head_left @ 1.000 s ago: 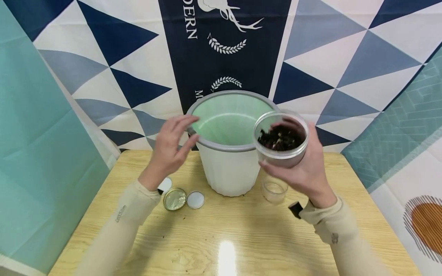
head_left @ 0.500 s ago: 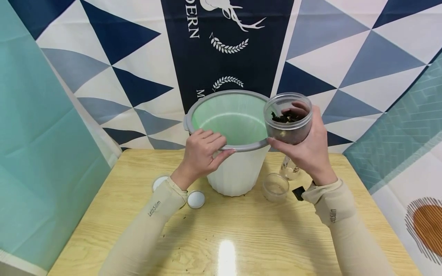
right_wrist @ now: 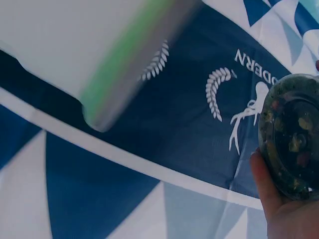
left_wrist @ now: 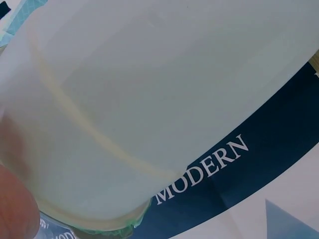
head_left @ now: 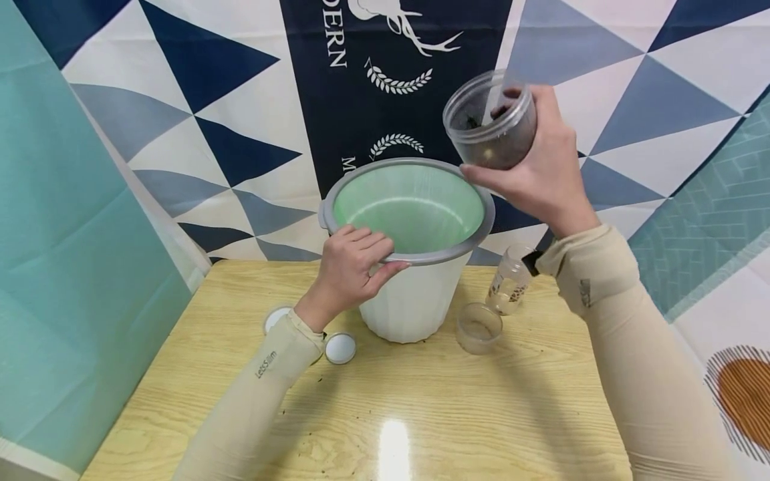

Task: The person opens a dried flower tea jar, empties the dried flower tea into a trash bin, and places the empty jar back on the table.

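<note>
A white bucket [head_left: 409,304] with a pale green inside and a grey rim stands at the back of the table. My left hand [head_left: 356,264] grips its near rim, fingers over the edge and thumb outside. Above the bucket's right side, my right hand [head_left: 550,164] holds a lidless clear plastic jar [head_left: 490,137], tilted slightly to the left. Dark, leafy bits lie inside the jar, and fingers partly show through its wall. The right wrist view shows the jar's base [right_wrist: 299,137] with mixed dark and coloured pieces. Bucket wall [left_wrist: 149,94] fills most of the left wrist view.
A small clear tub [head_left: 479,329] and a clear printed bottle [head_left: 508,284] stand right of the bucket. Two white-topped lids, one nearer the middle [head_left: 340,349] and one by the left wrist [head_left: 275,318], lie on the wooden table [head_left: 457,414]. Dark crumbs are scattered about. Patterned cloth hangs behind.
My left hand has come from beside the bucket to grip its rim. My right hand has raised the jar well above the rim, uncovering the printed bottle.
</note>
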A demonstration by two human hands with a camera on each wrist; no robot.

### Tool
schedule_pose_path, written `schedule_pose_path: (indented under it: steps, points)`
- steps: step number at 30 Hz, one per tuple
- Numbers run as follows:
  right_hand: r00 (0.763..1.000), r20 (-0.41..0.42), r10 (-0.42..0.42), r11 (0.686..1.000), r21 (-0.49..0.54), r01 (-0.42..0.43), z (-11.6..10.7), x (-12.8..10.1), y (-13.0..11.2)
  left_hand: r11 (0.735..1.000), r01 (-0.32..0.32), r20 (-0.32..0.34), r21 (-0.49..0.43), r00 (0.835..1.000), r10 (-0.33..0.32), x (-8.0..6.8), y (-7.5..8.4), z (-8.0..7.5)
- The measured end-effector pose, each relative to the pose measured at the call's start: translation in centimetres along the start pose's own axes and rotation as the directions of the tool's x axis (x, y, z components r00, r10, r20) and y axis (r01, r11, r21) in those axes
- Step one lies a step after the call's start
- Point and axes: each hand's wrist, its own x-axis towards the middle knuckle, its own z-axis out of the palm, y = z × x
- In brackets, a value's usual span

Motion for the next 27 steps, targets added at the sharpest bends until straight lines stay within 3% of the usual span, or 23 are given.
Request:
schedule_pose_path:
  steps: [8,13,19,23,27]
  points:
    - [0.996,0.084,-0.02,0.999,-0.039,0.023,1.6,1.2,1.2,1.0,-0.003,0.016,-0.013,1.0,0.003,0.2,0.1,-0.2]
    - [0.991,0.132,-0.032,0.992,-0.117,0.047,2.4,1.3,2.3,1.0,-0.002,0.032,-0.015,0.999,0.003,0.3,0.1,-0.2]
    - [0.987,0.152,-0.048,0.976,-0.204,0.079,2.2,2.5,2.0,1.0,0.004,0.049,-0.012,0.999,-0.003,0.3,0.0,-0.3]
    - [0.986,0.156,-0.063,0.956,-0.274,0.104,1.9,3.2,1.4,1.0,0.0,0.044,-0.01,0.999,0.0,0.2,0.0,-0.3]
    - [0.969,0.189,-0.156,0.904,-0.367,0.217,1.9,3.9,0.8,1.0,0.0,0.041,-0.008,0.999,0.001,0.2,0.0,-0.5]
